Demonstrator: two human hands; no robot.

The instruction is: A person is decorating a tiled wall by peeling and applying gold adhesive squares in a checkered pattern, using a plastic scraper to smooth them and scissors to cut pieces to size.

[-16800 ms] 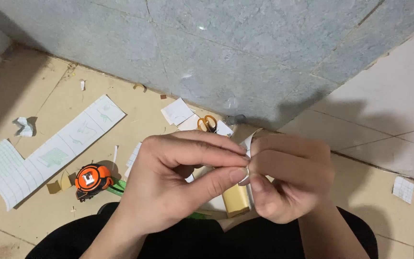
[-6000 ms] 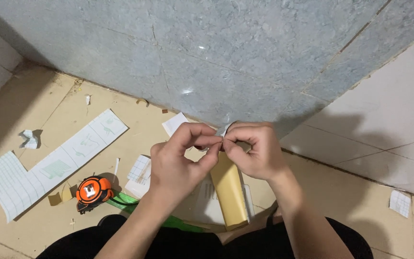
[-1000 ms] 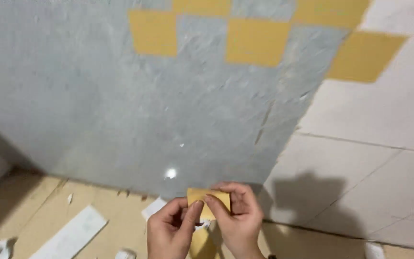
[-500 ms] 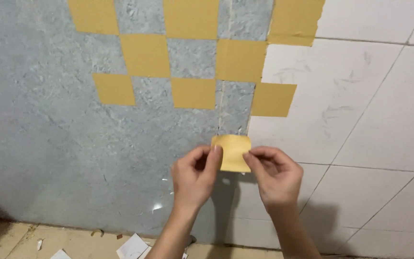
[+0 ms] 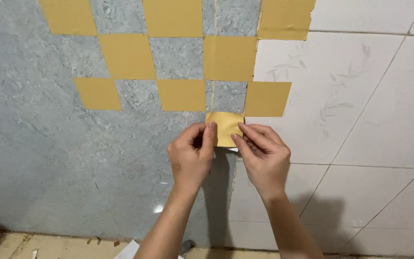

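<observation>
both hands pinch one small yellow square (image 5: 224, 127) against the wall, right under the gap between two squares of the yellow checker pattern (image 5: 180, 94). the left hand (image 5: 190, 156) grips its left edge with thumb and forefinger, and the right hand (image 5: 262, 154) grips its right edge and lower corner; the hands are close but not touching. the square sits just above the fingers, roughly level, straddling the seam where the grey wall panel (image 5: 49, 158) meets the white tiles (image 5: 360, 110). neither hand is clearly nearer. no containers show; paper scraps (image 5: 130, 250) lie on the floor below.
</observation>
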